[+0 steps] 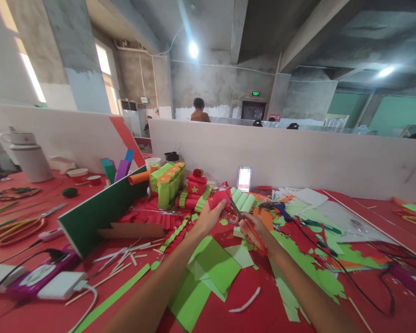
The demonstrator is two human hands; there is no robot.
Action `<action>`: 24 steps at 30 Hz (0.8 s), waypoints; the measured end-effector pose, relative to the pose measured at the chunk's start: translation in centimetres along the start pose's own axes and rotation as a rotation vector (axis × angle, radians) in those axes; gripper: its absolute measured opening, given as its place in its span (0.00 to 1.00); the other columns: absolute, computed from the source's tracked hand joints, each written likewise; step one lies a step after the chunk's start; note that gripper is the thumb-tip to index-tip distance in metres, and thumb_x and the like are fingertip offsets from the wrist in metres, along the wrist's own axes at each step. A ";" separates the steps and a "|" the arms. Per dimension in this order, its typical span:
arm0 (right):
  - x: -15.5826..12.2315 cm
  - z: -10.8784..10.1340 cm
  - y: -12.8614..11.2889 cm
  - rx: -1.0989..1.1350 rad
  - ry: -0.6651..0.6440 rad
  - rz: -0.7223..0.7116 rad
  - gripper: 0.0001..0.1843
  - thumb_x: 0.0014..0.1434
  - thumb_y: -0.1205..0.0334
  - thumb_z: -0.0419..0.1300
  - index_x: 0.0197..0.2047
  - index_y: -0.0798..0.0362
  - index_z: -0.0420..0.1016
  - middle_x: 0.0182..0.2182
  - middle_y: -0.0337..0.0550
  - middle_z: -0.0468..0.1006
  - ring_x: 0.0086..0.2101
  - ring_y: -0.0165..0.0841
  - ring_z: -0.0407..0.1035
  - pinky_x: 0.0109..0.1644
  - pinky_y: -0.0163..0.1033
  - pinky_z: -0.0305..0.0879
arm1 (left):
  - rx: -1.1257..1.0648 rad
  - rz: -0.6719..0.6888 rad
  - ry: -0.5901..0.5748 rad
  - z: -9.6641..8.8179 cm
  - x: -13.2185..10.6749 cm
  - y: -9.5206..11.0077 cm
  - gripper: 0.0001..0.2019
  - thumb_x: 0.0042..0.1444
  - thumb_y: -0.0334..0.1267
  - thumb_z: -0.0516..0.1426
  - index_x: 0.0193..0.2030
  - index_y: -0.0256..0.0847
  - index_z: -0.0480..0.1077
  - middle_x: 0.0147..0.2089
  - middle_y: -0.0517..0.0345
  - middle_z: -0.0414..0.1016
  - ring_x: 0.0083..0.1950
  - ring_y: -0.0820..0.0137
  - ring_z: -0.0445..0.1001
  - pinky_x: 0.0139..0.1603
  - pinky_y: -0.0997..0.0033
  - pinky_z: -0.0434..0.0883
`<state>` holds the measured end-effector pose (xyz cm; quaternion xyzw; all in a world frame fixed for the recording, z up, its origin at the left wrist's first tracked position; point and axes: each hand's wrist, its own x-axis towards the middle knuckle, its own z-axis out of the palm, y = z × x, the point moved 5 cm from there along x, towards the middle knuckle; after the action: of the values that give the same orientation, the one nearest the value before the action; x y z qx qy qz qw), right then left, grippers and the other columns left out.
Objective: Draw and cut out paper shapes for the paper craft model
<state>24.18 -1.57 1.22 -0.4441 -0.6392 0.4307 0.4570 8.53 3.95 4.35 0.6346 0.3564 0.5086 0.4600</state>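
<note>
In the middle of the head view, my left hand (pixel 211 216) is closed on a piece of red paper (pixel 216 198). My right hand (pixel 253 230) grips the red handles of a pair of scissors (pixel 236 212), whose dark blades reach up to the right edge of the red paper. Whether the blades have paper between them I cannot tell. Green paper sheets (pixel 215 261) lie on the red table under my wrists. Just beyond the hands are pale green paper rolls (pixel 243 201) and red and green paper rolls with stars (pixel 193 196).
Orange and green paper tubes (pixel 168 180) stand behind a dark green board (pixel 104 208). A glue gun (pixel 280 210) with a black cable lies among paper scraps at right. At left are a purple power strip (pixel 38 275), large scissors (pixel 31 226) and a white bottle (pixel 30 157).
</note>
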 end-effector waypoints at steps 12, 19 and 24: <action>-0.2 1.0 0.3 0.177 0.038 -0.005 0.26 0.54 0.36 0.61 0.40 0.51 0.67 0.18 0.27 0.60 0.12 0.20 0.48 0.14 0.27 0.48 | -0.064 0.036 0.006 0.4 -0.3 -0.1 0.19 0.56 0.51 0.57 0.23 0.38 0.66 0.19 0.61 0.69 0.22 0.73 0.67 0.28 0.73 0.65; -0.1 1.2 0.3 0.226 0.066 -0.040 0.25 0.57 0.35 0.58 0.39 0.50 0.66 0.20 0.28 0.61 0.12 0.20 0.50 0.13 0.27 0.51 | -0.067 0.067 -0.016 1.2 -0.5 -0.3 0.17 0.58 0.50 0.56 0.28 0.38 0.69 0.20 0.61 0.69 0.23 0.72 0.67 0.28 0.73 0.66; -0.1 1.5 0.5 0.256 0.062 -0.059 0.22 0.61 0.38 0.55 0.38 0.51 0.66 0.20 0.29 0.61 0.12 0.19 0.50 0.13 0.26 0.51 | -0.045 0.101 -0.044 1.5 -0.7 0.2 0.17 0.59 0.49 0.55 0.27 0.37 0.69 0.20 0.61 0.68 0.22 0.73 0.66 0.27 0.74 0.65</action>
<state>22.85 -1.76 0.36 -0.3764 -0.5772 0.4812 0.5419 9.85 2.91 4.23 0.6522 0.3022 0.5250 0.4557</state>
